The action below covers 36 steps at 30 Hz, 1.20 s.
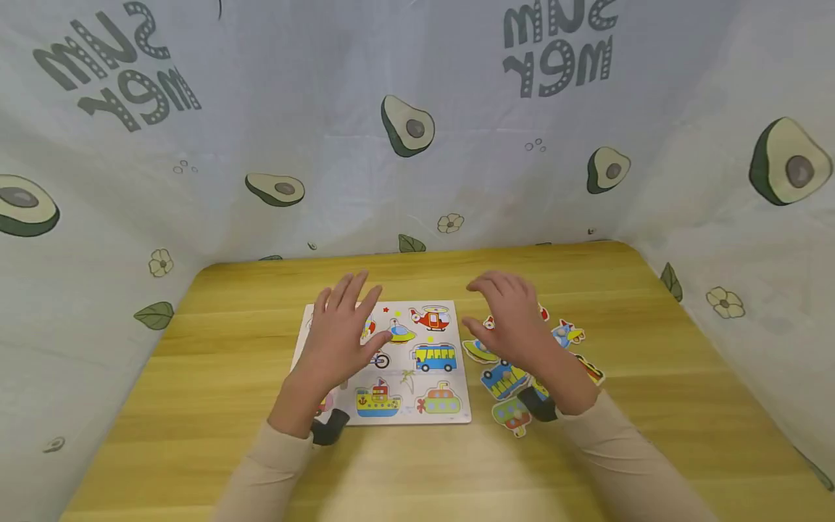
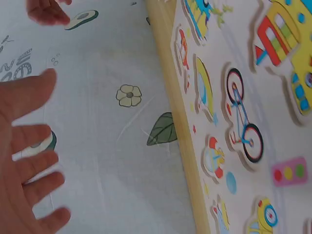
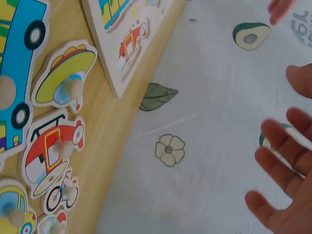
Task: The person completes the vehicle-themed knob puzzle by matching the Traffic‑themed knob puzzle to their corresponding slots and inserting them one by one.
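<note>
My left hand [image 1: 335,344] hovers over the left part of a white puzzle board [image 1: 403,357], fingers spread and holding nothing. Recesses printed with vehicle pictures, including a bicycle [image 2: 243,117], show on the board. To its right my right hand [image 1: 515,322] is above a group of loose knobbed wooden pieces, its fingers loosely bent and nothing in them. Among these pieces are a bus [image 1: 502,380], a submarine [image 1: 509,412], a flying saucer [image 3: 61,78], a helicopter [image 3: 41,158] and a yellow car [image 3: 12,197]. The right hand and forearm hide some of them.
The wooden table [image 1: 215,370] extends around the board and pieces. A pale cloth [image 1: 339,145] printed with avocados, flowers and leaves hangs behind and beside it. Dark straps or mounts [image 1: 329,428] sit at both wrists.
</note>
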Available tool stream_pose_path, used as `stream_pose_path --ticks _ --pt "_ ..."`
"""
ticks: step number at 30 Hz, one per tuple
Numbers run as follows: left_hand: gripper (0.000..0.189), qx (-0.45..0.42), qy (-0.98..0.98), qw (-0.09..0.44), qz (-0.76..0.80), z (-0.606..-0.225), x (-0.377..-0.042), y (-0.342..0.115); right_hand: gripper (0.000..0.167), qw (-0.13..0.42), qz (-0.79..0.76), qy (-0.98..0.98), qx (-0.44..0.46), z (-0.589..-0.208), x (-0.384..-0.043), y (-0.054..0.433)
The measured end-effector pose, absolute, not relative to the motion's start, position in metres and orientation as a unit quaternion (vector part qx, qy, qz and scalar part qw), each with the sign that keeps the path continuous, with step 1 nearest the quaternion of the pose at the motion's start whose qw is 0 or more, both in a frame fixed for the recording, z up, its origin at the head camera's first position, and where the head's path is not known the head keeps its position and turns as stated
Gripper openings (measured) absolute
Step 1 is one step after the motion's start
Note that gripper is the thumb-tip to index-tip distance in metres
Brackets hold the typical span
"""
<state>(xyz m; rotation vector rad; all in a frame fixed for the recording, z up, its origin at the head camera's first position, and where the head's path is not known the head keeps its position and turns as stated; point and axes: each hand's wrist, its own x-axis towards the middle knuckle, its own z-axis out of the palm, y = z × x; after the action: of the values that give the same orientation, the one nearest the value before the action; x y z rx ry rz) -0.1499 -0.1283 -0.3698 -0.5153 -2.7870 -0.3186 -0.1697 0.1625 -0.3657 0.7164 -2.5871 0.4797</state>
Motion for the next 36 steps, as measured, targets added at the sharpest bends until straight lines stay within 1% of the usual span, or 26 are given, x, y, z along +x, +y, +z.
stream_pose_path --ticks 2,4,7,10,14,17,19,22,26,29,33,36 --pt "0.058 -0.208 -0.952 0.151 -0.164 -0.373 -0.146 -0.142 0.032 0.215 0.208 -0.910 0.289 -0.366 -0.170 0.173" --pt "0.047 -0.210 -0.943 0.154 -0.207 -0.377 -0.138 -0.159 0.020 0.221 0.224 -0.896 0.313 -0.367 -0.170 0.186" --pt "0.036 -0.178 -0.945 0.146 -0.233 -0.385 -0.128 -0.187 0.013 0.215 0.226 -0.892 0.328 -0.372 -0.172 0.206" --pt "0.034 -0.140 -0.957 0.110 -0.229 -0.393 -0.119 -0.212 0.014 0.192 0.222 -0.895 0.335 -0.378 -0.173 0.225" --pt "0.045 -0.121 -0.968 0.056 -0.212 -0.402 -0.113 -0.238 0.019 0.161 0.220 -0.907 0.322 -0.382 -0.172 0.253" --pt "0.053 -0.127 -0.970 0.030 -0.206 -0.407 -0.112 -0.252 0.022 0.142 0.217 -0.919 0.298 -0.380 -0.171 0.271" --pt "0.056 -0.139 -0.968 0.013 -0.208 -0.410 -0.111 -0.259 0.021 0.129 0.206 -0.928 0.281 -0.378 -0.171 0.281" --pt "0.062 -0.160 -0.963 -0.016 -0.217 -0.414 -0.111 -0.266 0.017 0.089 0.198 -0.942 0.258 -0.374 -0.171 0.291" --pt "0.079 -0.184 -0.952 -0.059 -0.235 -0.416 -0.115 -0.270 0.014 0.029 0.192 -0.952 0.235 -0.372 -0.174 0.302" --pt "0.090 -0.192 -0.955 -0.086 -0.209 -0.419 -0.119 -0.271 0.014 0.014 0.194 -0.952 0.235 -0.375 -0.175 0.308" --pt "0.089 -0.197 -0.963 -0.103 -0.154 -0.421 -0.121 -0.271 0.017 -0.006 0.192 -0.953 0.233 -0.378 -0.175 0.312" --pt "0.086 -0.199 -0.961 -0.117 -0.154 -0.421 -0.121 -0.271 0.020 -0.026 0.183 -0.955 0.231 -0.377 -0.176 0.310"
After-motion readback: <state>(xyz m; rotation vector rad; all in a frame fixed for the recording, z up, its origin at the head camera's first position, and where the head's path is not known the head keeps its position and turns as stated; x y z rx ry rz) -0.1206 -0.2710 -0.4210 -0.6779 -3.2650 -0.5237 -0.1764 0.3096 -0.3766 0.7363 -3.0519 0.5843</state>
